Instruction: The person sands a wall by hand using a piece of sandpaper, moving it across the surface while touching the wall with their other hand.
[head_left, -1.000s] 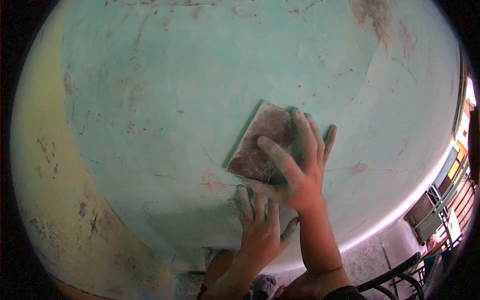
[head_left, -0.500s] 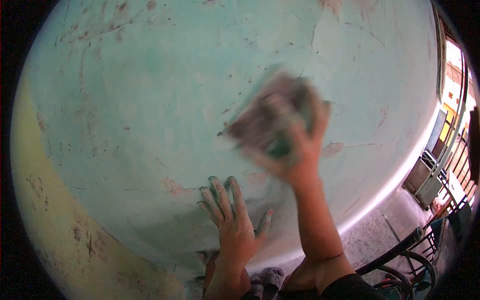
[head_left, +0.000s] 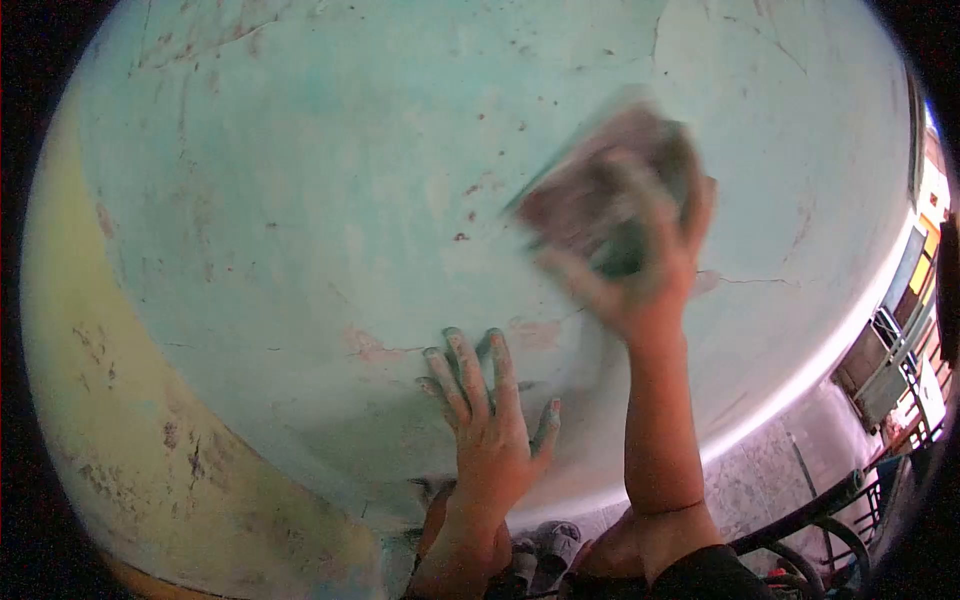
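while the left hand (head_left: 490, 450) lay spread on the green wall (head_left: 330, 180), the right hand (head_left: 655, 295) had a blurred brown sheet (head_left: 565, 205) clamped in its fingers, higher up the surface. a rubbing stroke was judged underway; the next move called for flat, even pressure.

Lt: soft, mod. bright | glare: hot on wall edge (head_left: 790, 412), blw R fingers (head_left: 653, 205) | shdw: soft, lft of L fingers (head_left: 467, 375) | blur: R fingers smearing! | fisheye, blk corners
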